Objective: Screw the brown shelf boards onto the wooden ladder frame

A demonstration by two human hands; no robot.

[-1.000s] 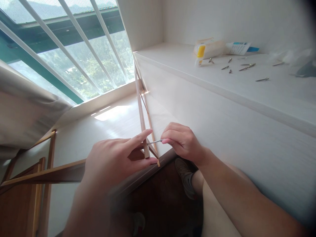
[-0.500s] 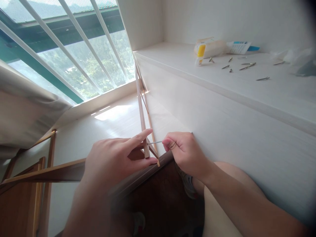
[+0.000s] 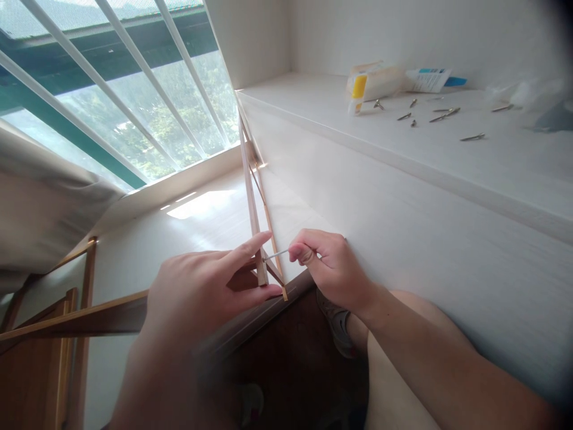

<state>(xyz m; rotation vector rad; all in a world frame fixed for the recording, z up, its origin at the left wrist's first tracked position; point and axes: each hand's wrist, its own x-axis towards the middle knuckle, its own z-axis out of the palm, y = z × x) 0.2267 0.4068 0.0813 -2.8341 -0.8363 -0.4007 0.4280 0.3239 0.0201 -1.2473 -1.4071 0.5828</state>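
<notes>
My left hand (image 3: 192, 286) is closed round the end of a wooden frame (image 3: 262, 273), thumb and fingers on either side of the wood. My right hand (image 3: 329, 260) is closed on a thin metal hex key (image 3: 280, 255). Its straight shaft runs left from my fingertips, and its tip meets the side face of the wood between my left thumb and finger. The rest of the key is hidden in my fist. From the joint a wooden rail (image 3: 111, 313) extends left, behind my left hand.
On the white ledge (image 3: 430, 161) at right lie several metal screws (image 3: 472, 137), a yellow-capped container (image 3: 358, 89), a blue-and-white tube (image 3: 430, 79) and clear plastic (image 3: 514, 95). A barred window (image 3: 179, 89) and curtain (image 3: 45, 197) stand left; below are my shoes (image 3: 335, 325).
My right hand has turned slightly and shifted a little up and left, so the hex key's shaft now slopes more. My left hand keeps its grip on the frame. The whole view shifts slightly.
</notes>
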